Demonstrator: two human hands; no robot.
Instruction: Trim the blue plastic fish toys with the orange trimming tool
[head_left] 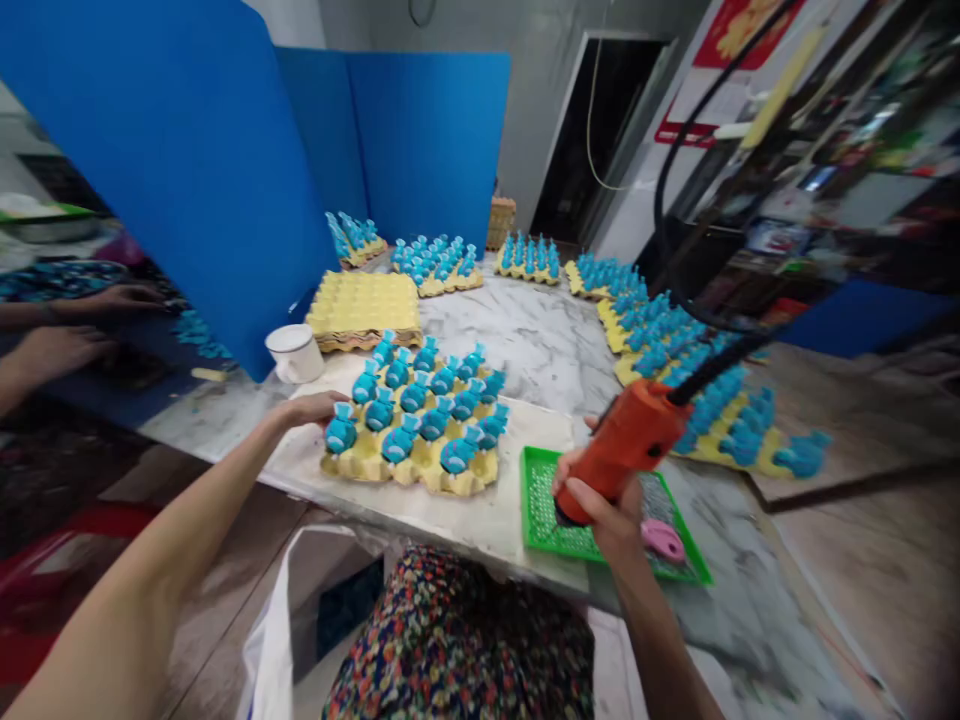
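A yellow egg tray (442, 477) in front of me holds several small blue fish-like plastic figures (403, 437) standing tail up. My left hand (315, 407) grips the left edge of this tray, close to its front-left figure, with the fingertips partly hidden. In my right hand (611, 510) is an orange electric screwdriver (626, 440), its black cable rising to the upper right and its tip pointing down. The screwdriver is over a green plastic basket (541, 545) containing small grey pieces that I cannot make out. A pink piece (663, 540) lies at the basket's right side.
Stacked yellow trays (364, 305) and a white mug (294, 352) stand behind on the left. More filled trays (656, 335) line the back and right of the marble table (517, 335). Blue partitions (431, 140) rise at left; beyond them are another person's hands (64, 350).
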